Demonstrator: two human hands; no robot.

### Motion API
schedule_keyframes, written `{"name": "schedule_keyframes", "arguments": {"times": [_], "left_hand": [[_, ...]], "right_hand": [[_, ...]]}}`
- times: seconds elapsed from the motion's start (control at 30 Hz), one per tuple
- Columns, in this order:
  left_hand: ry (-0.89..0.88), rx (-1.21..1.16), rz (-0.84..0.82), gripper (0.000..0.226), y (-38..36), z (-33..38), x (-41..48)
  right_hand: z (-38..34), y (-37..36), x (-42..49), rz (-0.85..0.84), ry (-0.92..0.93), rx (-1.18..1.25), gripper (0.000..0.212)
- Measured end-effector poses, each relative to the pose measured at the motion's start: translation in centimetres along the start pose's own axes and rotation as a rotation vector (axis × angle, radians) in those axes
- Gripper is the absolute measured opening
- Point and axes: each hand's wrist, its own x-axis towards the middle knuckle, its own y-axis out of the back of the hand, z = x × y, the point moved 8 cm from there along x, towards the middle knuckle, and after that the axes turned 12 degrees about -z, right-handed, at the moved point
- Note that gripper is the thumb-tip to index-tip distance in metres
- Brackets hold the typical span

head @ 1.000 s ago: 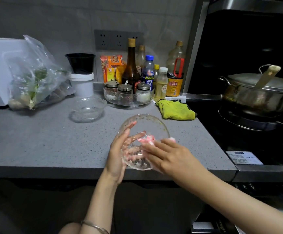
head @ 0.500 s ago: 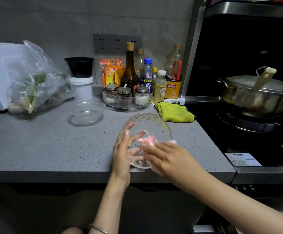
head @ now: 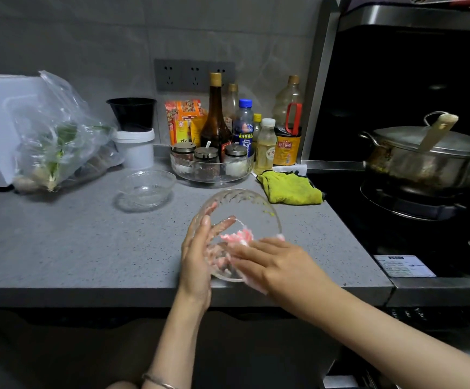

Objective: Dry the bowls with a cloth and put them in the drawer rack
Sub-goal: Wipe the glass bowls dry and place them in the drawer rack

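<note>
The left hand (head: 197, 259) grasps a clear glass bowl with a cut pattern (head: 245, 209) from its left side. Its fingers are spread behind the glass and show through it. The bowl is tilted with the opening toward the camera, above the near edge of the grey speckled desk (head: 73, 248). The right hand (head: 276, 265) is released, with its fingers laid flat, and it presses a pink and white cloth (head: 238, 237) against the inside of this bowl. I cannot see its thumb.

A second small clear glass bowl (head: 146, 188) stands upright on the desk, farther away and to the left. A yellow-green rag (head: 290, 188) lies crumpled at the far right of the desk, just beside the stove. A steel pot with a lid (head: 424, 161) stands on the stove at the right.
</note>
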Motion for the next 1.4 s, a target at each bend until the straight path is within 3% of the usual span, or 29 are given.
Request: {"name": "schedule_keyframes", "arguments": {"times": [0.1, 0.17, 0.3, 0.4, 0.5, 0.6, 0.77, 0.9, 1.1, 1.27, 1.4], "left_hand": [[0.036, 0.033, -0.05, 0.051, 0.3, 0.1, 0.1], [0.031, 0.005, -0.069, 0.051, -0.3, -0.1, 0.1], [0.011, -0.049, -0.033, 0.061, -1.5, -2.1, -0.1], [0.07, -0.189, 0.04, 0.078, -1.7, -2.9, -0.4], [0.041, -0.165, 0.054, 0.049, 0.0, -1.8, -0.2], [0.111, 0.031, -0.061, 0.046, 0.5, -1.0, 0.2], [0.291, 0.104, -0.27, 0.041, -1.1, -1.2, -0.1], [0.292, 0.149, -0.271, 0.047, -1.1, -0.8, 0.0], [0.196, 0.038, -0.154, 0.049, -1.3, -0.4, -0.1], [0.206, -0.011, -0.156, 0.048, -2.0, -0.3, -0.7], [0.129, 0.06, -0.084, 0.04, -1.1, 0.9, -0.1]], "right_hand": [[0.9, -1.0, -0.3, -0.002, -0.032, -0.154, 0.031], [0.5, -0.8, 0.0, 0.045, -0.085, -0.133, 0.024], [0.1, 1.1, 1.1, 0.054, -0.259, 0.189, 0.015], [-0.3, 0.5, 1.5, 0.009, -0.224, 0.323, 0.026], [-0.3, -0.4, 0.4, -0.086, -0.018, 0.015, 0.034], [2.4, -1.6, -1.0, -0.235, 0.057, -0.314, 0.064], [4.0, -1.8, -0.8, -0.226, 0.107, -0.449, 0.078], [3.2, -1.6, -0.7, -0.266, 0.018, -0.347, 0.08], [-1.5, -1.1, -1.4, -0.229, -0.128, 0.205, 0.068], [0.7, -0.9, 0.2, -0.274, -0.286, -0.092, 0.083], [0.0, -0.3, -0.2, -0.297, -0.228, -0.033, 0.067]]}}
